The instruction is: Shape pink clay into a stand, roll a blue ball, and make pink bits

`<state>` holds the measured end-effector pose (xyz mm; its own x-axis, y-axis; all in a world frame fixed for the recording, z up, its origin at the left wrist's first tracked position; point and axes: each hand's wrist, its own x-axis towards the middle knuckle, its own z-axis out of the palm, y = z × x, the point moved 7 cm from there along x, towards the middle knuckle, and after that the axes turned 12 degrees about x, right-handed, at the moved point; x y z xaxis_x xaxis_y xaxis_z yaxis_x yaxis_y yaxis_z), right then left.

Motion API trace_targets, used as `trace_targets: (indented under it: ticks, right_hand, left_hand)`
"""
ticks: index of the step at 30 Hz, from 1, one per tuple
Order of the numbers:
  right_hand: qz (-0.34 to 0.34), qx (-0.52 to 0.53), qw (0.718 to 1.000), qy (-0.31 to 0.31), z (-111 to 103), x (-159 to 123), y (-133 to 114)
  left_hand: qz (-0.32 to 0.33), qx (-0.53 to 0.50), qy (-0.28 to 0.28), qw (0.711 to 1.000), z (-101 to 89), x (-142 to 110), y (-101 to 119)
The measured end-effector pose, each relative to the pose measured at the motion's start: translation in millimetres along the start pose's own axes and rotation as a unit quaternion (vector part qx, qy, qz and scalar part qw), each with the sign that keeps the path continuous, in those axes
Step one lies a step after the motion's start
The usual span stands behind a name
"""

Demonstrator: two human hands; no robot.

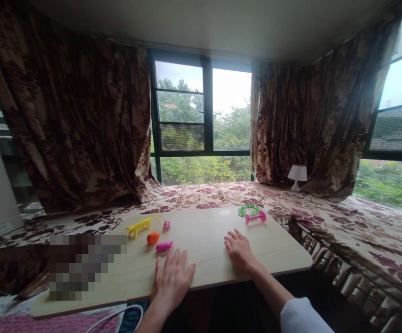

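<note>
Pale tabletop (204, 231), left half: yellow toy (140, 226), orange toy (153, 238), magenta toy (164, 246), small pink figure (166, 225); left hand (173, 273), grip spread, empty. Right hand (238, 249), grip loosely spread, empty; far right corner, green ring (241, 211), pink dumbbell (255, 218). Behind: floral curtains (89, 120), window (230, 111), lamp (297, 173).

A room in what looks like a home, floral curtains (280, 125) around my windows (204, 111), matching floral cloth (201, 196) over the wide sill, a small white lamp (297, 173) in the corner, toys (164, 246) on my low table (207, 259)
</note>
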<state>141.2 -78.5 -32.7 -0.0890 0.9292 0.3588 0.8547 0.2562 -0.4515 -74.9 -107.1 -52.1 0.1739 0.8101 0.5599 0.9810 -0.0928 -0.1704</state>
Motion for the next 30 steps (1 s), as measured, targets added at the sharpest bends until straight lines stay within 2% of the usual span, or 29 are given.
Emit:
trace_targets:
  ticks: [3, 7, 10, 14, 18, 22, 26, 30]
  right_hand:
    - [-0.037, 0.004, 0.999, 0.020, -8, -34, -10]
    - [-0.104, 0.015, 0.993, 0.057, -7, -61, -44]
    - [-0.135, 0.007, 0.990, 0.048, 8, -50, -73]
    - [-0.100, -0.009, 0.995, 0.013, 30, -7, -89]
    - [-0.055, -0.008, 0.998, 0.013, 30, 29, -72]
    - [-0.008, -0.006, 1.000, 0.006, 15, 40, -34]
    - [0.010, 0.001, 1.000, -0.010, 1, 18, -5]
    - [-0.014, 0.011, 1.000, -0.016, -1, -23, -2]
  left_hand:
    - [0.001, 0.002, 0.002, 1.000, 0.6, 0, 1]
    - [0.005, 0.008, 0.001, 1.000, 1.5, 1, 2]
    - [0.006, 0.012, -0.001, 1.000, 2.9, 2, 1]
    - [0.006, 0.009, -0.006, 1.000, 4.8, 1, 0]
    - [0.006, 0.000, -0.008, 1.000, 3.5, 1, 0]
    - [0.002, -0.005, -0.009, 1.000, 1.2, 1, 0]
    - [0.000, -0.005, -0.011, 1.000, 0.5, 1, -1]
    - [-0.001, 0.006, -0.009, 1.000, -1.2, 1, 0]
